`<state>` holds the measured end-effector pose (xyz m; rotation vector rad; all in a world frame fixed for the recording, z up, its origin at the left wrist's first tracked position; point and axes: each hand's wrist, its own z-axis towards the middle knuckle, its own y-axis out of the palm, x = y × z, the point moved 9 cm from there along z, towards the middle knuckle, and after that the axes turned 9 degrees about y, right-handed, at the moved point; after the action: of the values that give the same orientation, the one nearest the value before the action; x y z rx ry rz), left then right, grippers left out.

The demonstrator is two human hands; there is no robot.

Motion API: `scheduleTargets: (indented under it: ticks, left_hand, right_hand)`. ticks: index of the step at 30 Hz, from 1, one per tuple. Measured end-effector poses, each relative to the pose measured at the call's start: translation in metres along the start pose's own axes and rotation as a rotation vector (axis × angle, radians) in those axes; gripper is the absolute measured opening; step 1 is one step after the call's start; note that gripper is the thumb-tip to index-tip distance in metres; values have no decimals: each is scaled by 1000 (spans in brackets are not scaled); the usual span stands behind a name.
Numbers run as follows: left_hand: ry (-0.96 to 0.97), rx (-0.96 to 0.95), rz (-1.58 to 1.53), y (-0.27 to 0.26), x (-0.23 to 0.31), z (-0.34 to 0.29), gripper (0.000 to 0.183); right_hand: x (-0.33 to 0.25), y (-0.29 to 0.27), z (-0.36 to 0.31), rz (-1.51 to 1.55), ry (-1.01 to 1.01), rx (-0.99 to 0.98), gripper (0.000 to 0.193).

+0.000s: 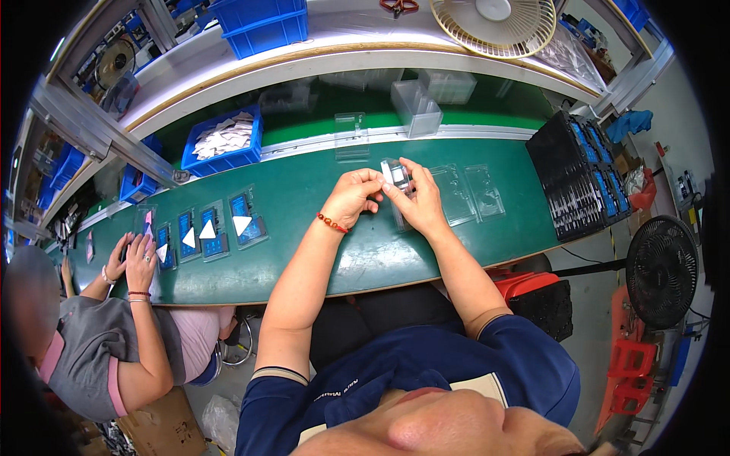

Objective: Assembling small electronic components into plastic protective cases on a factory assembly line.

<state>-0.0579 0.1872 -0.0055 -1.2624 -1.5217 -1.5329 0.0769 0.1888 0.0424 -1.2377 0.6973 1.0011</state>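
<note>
Above the green table, my right hand (420, 199) grips a small flat piece, dark with a white rectangular part (397, 175), between thumb and fingers. My left hand (355, 195) is closed, thumb and forefinger pinching at the left edge of the same piece; its other fingers are curled. Exactly what the piece is, I cannot make out. To the right of my right hand lie clear plastic blister trays (487, 191), side by side. Another clear tray (350, 137) leans near the table's back rail.
Blister trays holding blue items with white triangles (242, 225) lie in a row leftward, near a co-worker's hands (138, 261). A blue bin of white pieces (222, 140) stands behind them. Stacked black trays (578, 178) stand at right. A shelf edge (365, 52) overhangs the back.
</note>
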Motion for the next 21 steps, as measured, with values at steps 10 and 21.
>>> scheduleTargets:
  ticks: [10,21]
  left_hand:
    - [-16,42,-42,-11,-5,2,9]
    - [-71,295,744,-66,27,-9,9]
  right_hand:
    - [22,-4,6,144,170,8,57]
    - [-6,-22,-14,-555,-22,228,65]
